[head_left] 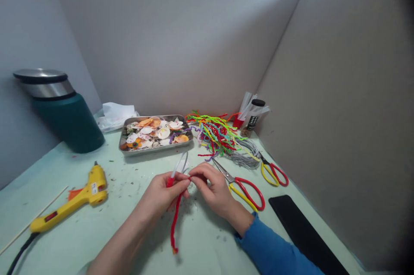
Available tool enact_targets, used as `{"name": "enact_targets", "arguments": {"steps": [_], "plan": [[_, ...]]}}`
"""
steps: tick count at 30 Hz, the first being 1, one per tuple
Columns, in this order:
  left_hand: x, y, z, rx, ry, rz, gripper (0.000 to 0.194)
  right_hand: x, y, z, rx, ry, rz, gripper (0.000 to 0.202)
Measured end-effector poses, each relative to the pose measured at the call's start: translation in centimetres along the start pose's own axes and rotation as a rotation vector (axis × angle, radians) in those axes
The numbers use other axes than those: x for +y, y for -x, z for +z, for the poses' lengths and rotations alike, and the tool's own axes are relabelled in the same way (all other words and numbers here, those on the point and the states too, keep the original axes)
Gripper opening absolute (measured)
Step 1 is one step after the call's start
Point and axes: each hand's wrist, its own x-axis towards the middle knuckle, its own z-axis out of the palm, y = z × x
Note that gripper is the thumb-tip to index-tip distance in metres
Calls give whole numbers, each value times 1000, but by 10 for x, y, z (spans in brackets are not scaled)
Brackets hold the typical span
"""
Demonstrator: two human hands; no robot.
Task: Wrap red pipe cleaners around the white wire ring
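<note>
Left hand [164, 188]: pinches the red stem [174, 227] and pale loop [176, 165]; slack fingers could drop either.
Right hand [210, 188]: pinches the red stem too; a hard tug might kink it.
Red stem: between both hands, tail hanging toward the desk [126, 188].
Scissors [230, 178]: beside the right wrist, easily knocked.

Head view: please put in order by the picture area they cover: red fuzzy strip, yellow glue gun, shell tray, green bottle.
1. Green bottle
2. Shell tray
3. Yellow glue gun, nearer the camera than the tray, so their true order is unsure
4. Red fuzzy strip, counting only its visible part
</note>
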Motion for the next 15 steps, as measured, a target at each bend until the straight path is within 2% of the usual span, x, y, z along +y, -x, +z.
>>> {"name": "enact_targets", "arguments": {"steps": [3,10,15], "plan": [[-2,-1,2,69,-14,-3,31,0,2,1,31,61,27,8],[2,1,4,159,-72,82,29,-1,4,3,-14,209,-17,11],[1,2,4,173,-94,82,28,-2,5,6,34,294,-27,11]]}}
